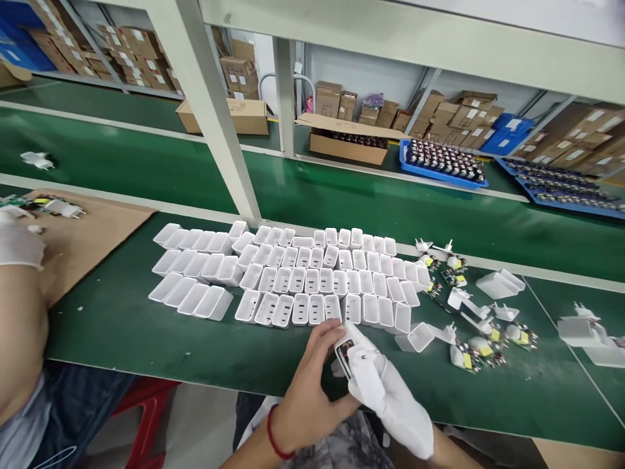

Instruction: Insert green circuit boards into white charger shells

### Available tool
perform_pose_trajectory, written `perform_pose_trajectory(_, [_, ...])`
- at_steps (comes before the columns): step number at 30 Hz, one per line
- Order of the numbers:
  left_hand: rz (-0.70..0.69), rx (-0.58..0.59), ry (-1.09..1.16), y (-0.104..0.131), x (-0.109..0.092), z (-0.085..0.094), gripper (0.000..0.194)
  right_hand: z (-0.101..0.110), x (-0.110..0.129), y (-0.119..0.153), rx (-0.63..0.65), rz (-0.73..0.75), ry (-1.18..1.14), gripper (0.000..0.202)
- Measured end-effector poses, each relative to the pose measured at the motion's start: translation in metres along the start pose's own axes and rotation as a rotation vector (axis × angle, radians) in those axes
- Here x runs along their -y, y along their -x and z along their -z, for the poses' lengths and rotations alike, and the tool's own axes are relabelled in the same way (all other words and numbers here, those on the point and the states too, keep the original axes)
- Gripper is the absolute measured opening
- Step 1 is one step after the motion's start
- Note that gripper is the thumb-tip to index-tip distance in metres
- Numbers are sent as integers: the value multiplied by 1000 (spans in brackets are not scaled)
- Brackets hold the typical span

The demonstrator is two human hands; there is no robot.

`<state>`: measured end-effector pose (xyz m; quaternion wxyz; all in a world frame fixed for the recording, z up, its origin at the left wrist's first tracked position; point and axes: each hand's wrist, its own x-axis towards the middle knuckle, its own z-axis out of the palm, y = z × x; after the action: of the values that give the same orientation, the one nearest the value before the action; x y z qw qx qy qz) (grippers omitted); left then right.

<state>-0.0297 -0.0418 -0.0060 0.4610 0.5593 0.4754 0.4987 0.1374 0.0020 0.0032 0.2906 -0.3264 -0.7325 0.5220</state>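
Note:
Between my two hands, just over the near edge of the bench, is a white plastic charger case [340, 366] with dark electronics showing in its open end. My bare left hand [310, 384], a red cord round its wrist, curls about the case from the left, fingertips on its far end. My right hand [398, 397], in a white glove, closes on it from the right; a white piece beside its fingers cannot be told clearly from the glove. Just beyond stand rows of white open-topped cases [312, 309], several with small slots inside.
To the right lie circuit boards [481, 352] with yellow-wrapped parts, white plug pieces [461, 299] and loose cases [500, 284]. A metal post [215, 124] rises behind the rows. At left, a co-worker's gloved hand [19, 241] is over a cardboard sheet [97, 228]. Blue trays [439, 174] stand farther back.

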Motion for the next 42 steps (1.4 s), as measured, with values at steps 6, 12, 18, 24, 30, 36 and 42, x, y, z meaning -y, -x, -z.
perform_pose_trajectory(6, [236,133,198,4,-1,22,57,14,6,-6,158,-203,-462,65])
perform_pose_trajectory(12, [279,93,211,2,11,10,62,8,-2,-4,107,-294,-667,59])
perform_pose_trajectory(18, [466,254,428,-7,-1,7,81,5,-12,4,24,-379,-660,49])
perform_pose_trajectory(24, [498,215,428,-5,-1,7,91,4,-16,6,19,-360,-653,39])
perform_pose_trajectory(30, [489,244,340,-8,5,8,86,9,-15,-1,88,-430,-679,57])
perform_pose_trajectory(36, [385,224,90,-6,3,6,69,5,-23,-5,-64,-420,-583,41])
perform_pose_trajectory(42, [305,162,-44,-7,5,8,64,1,-14,-11,-64,-369,-568,45])
